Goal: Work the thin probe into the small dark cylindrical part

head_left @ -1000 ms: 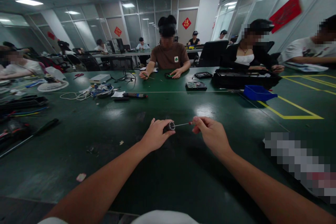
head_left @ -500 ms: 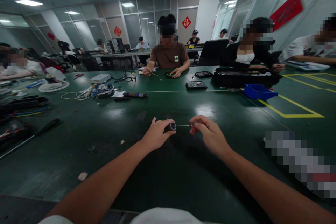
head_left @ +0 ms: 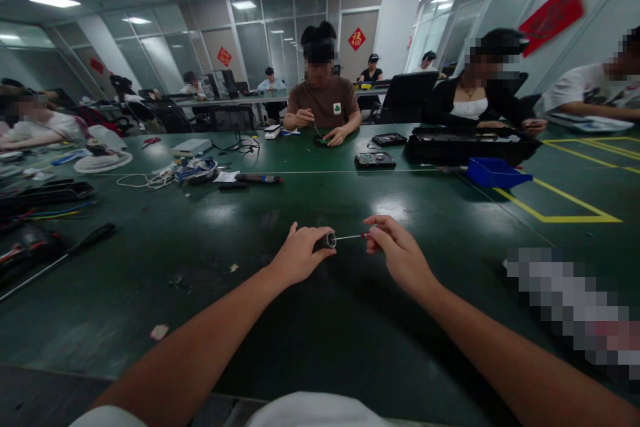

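My left hand (head_left: 301, 255) is closed around a dark cylindrical part (head_left: 327, 240) whose round, light-rimmed end faces right. Its far end is hidden under my fingers. My right hand (head_left: 395, 247) pinches the red handle of a thin screwdriver (head_left: 350, 237). The metal shaft runs level to the left and its tip meets the open end of the cylinder; how deep it reaches cannot be made out. Both hands are held over the green table (head_left: 300, 347), near its front edge.
A long-shafted black screwdriver (head_left: 93, 238) lies at left. A pen-like tool (head_left: 257, 179) and bundled cables (head_left: 197, 170) lie farther back. A blue tray (head_left: 497, 173), a hard drive (head_left: 375, 160) and a long black casing (head_left: 470, 147) are beyond my right hand. Across the table sits a co-worker (head_left: 325, 100).
The screwdriver's handle end has risen slightly with my right hand, while its tip stays at the cylinder. My left hand keeps its place. The co-worker opposite has moved a hand toward their workpiece.
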A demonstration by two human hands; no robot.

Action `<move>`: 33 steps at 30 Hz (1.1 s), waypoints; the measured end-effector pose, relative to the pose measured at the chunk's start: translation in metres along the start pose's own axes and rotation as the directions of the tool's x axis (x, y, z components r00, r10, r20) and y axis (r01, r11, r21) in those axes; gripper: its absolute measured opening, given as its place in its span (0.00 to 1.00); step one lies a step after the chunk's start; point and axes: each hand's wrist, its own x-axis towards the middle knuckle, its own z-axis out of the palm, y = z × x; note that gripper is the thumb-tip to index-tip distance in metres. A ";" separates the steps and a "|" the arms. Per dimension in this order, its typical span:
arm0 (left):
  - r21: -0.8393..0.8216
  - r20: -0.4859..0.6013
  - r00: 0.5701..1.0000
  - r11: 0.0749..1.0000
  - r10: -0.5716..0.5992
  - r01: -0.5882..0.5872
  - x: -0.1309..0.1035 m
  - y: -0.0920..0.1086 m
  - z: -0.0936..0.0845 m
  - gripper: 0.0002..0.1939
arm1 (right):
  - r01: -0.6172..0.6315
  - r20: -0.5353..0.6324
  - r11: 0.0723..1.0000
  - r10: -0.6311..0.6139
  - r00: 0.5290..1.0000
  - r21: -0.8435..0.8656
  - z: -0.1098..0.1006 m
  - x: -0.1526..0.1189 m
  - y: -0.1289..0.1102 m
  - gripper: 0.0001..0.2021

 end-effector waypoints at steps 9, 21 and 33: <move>-0.033 -0.011 0.999 0.999 -0.035 0.035 -0.001 0.008 -0.002 0.19 | -0.052 -0.115 0.956 0.089 0.989 0.290 0.003 0.004 0.004 0.13; 0.069 0.027 1.000 0.998 0.012 -0.014 -0.001 0.009 -0.008 0.19 | -0.244 -0.040 0.813 0.311 0.950 0.528 0.000 0.011 0.014 0.11; -0.005 -0.008 1.000 1.000 -0.005 0.005 -0.002 0.010 -0.005 0.19 | -0.056 -0.064 0.951 0.080 0.995 0.303 0.003 0.005 0.007 0.17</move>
